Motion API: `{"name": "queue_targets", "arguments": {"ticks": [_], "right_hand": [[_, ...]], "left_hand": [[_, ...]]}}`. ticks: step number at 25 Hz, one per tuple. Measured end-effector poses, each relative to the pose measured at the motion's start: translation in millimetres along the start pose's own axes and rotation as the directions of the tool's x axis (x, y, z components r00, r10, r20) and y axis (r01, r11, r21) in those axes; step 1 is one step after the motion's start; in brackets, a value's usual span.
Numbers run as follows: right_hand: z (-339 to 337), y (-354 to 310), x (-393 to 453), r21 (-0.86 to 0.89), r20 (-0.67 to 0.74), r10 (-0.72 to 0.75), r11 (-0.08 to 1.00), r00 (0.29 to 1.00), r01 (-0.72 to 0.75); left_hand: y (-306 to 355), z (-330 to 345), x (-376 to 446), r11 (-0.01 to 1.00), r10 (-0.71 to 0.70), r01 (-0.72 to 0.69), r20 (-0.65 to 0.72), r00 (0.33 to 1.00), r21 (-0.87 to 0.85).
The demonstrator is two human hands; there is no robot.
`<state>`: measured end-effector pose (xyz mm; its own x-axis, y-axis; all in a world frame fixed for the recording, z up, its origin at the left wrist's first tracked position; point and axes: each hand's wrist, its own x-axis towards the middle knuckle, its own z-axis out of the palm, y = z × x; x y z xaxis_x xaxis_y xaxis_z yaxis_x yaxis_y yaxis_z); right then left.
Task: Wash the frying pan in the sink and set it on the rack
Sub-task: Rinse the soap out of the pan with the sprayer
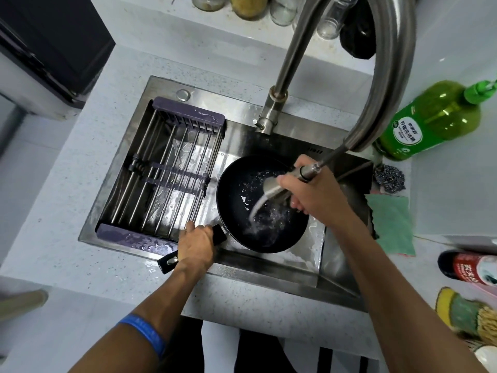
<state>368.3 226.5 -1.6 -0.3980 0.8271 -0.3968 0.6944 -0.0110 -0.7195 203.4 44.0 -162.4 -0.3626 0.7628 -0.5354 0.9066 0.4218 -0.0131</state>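
Gripping the pull-out steel spray head (279, 188) in my right hand (313, 191), fingers curled round its barrel, I have the stream aimed into the black round non-stick frying pan (259, 204), which sits low in the right half of the stainless steel sink (242, 125). My left hand (197, 244) is wrapped round the pan's black handle (188, 250) at the sink's near rim, the handle's end poking out behind my wrist over the speckled white counter (67, 211).

Water lands on the near side of the pan floor and pools there, so I judge this to be the rinse. To do it well I would keep the left grip firm and tip the pan slightly away from that hand, letting the pool run off over the far lip rather than toward the counter. The spray should sweep the whole floor and then the inner wall, not dwell on one spot. Holding the head close to the surface should limit splashing.

Filling the sink's left half is the purple-ended steel bar rack (164, 173), just beside the pan. Right of the sink lie a steel wool scourer (389, 177) and a green cloth (392, 224), with a green bottle of dish liquid (427, 119) further back. Whether the underside is clean I cannot tell.
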Motion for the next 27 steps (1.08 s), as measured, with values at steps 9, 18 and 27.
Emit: {"name": "queue_targets", "arguments": {"ticks": [9,18,27], "right_hand": [[-38.0,24.5,-21.3,-0.021,-0.217,0.048,0.998,0.975,-0.054],[-51.5,5.3,-18.9,0.174,-0.165,0.08,0.983,0.983,-0.051],[-45.7,4.5,-10.5,0.317,-0.168,0.089,0.948,0.982,-0.032]], "left_hand": [[14.1,-45.4,-0.1,0.991,0.041,-0.038,0.015,0.999,-0.127],[4.8,-83.1,-31.2,0.828,0.199,-0.097,0.128,0.972,-0.552],[-22.6,-70.0,-49.7,0.674,0.222,-0.052,0.135,0.966,-0.737]]}}
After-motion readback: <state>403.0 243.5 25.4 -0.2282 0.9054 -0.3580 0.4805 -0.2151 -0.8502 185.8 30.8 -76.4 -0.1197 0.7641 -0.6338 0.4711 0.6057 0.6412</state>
